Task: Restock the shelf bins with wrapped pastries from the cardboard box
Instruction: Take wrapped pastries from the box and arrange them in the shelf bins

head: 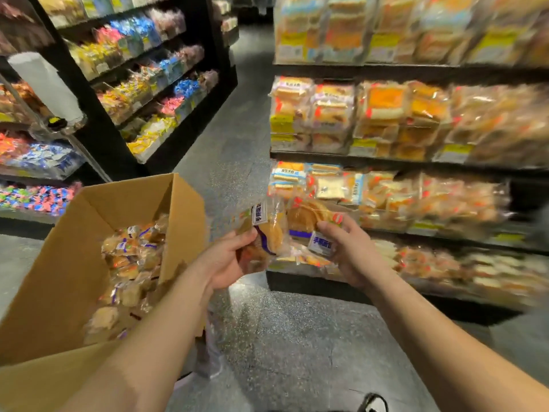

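Head-camera footage showed a shop aisle, where wrapped pastries were held up in both hands between an open cardboard box (89, 263) at nine o'clock and the shelf bins (416, 209) at two o'clock. The left hand (225, 260) was curled round one wrapped pastry (269, 233), thumb laid across the wrapper's near edge. The right hand (347, 251) was closed on a second pastry (306, 221), its fingers pinching the wrapper by the blue-and-white label. Each pastry lay at the twelve o'clock end of its grip, past the fingertips, and the two wrappers were touching or overlapping at the centre.

More pastries (133, 257) were seen heaped loosely in the box, which was tilted toward the camera. The bins on the right were already packed with similar goods, though blurred.

A slip was judged the main risk: slick film, held only at an edge, could slide free and fall to the speckled floor (297, 337). A crowded bin could also push a new pastry back out. The tilted box, if jostled by the left forearm, could spill.
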A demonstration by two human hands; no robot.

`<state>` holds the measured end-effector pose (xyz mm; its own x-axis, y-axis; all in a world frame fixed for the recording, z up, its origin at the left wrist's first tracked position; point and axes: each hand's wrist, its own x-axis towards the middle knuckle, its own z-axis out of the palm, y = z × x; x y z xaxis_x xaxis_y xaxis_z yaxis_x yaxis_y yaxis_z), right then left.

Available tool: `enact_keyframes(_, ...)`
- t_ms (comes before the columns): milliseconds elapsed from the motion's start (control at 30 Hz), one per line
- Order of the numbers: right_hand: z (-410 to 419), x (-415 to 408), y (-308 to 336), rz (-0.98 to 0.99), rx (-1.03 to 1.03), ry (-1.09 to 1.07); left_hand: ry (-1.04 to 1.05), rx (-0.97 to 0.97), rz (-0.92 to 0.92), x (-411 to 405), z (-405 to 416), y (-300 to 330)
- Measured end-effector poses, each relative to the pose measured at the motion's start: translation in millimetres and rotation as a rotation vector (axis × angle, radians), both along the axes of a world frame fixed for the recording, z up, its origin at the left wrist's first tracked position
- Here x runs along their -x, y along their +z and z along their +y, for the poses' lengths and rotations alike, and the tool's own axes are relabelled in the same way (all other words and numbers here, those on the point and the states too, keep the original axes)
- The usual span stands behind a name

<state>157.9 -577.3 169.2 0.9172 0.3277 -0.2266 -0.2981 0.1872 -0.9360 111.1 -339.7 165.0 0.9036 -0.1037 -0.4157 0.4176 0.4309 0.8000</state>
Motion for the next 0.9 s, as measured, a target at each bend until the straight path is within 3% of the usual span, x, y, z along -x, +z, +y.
enact_keyframes(500, -424, -43, 21, -0.003, -0.054, -0.446, -0.402, 0.128, -0.005, -150, -408, 22)
enact_keyframes(700, -518, -50, 27, -0.005, -0.068, -0.514, -0.592, 0.145, -0.020, -170, -523, 34)
enact_keyframes(900, -558, -73, 17, 0.026, -0.041, -0.509, -0.733, 0.133, -0.043, -205, -585, 37)
